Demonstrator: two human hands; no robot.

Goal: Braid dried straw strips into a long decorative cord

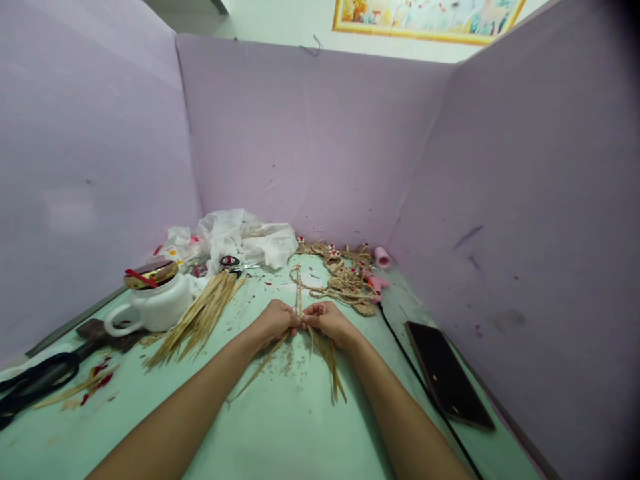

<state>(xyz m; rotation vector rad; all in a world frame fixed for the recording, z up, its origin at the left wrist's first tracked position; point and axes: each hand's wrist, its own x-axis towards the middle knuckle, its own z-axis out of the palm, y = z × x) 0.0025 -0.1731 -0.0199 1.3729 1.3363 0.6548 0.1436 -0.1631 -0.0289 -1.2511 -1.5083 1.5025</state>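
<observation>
Both of my hands meet over the middle of the pale green table. My left hand (278, 320) is closed in a pinch on the lower end of a thin straw braid (299, 291). Close against it, my right hand (325, 318) also pinches the braid with thumb and finger. The finished length runs away from me toward a looped end. Loose straw strands (332, 373) hang below my right hand, and one long strand (257, 375) trails below my left. The exact crossing of strands between the fingertips is hidden.
Left lie a straw bundle (203, 317), a white mug (163, 305) with a gold lid, and black-handled scissors (45, 377). White plastic bags (250, 237) sit behind. Coiled braids (350, 283), a pink glue gun (377, 283), its black cord (407, 357) and a phone (447, 373) are right.
</observation>
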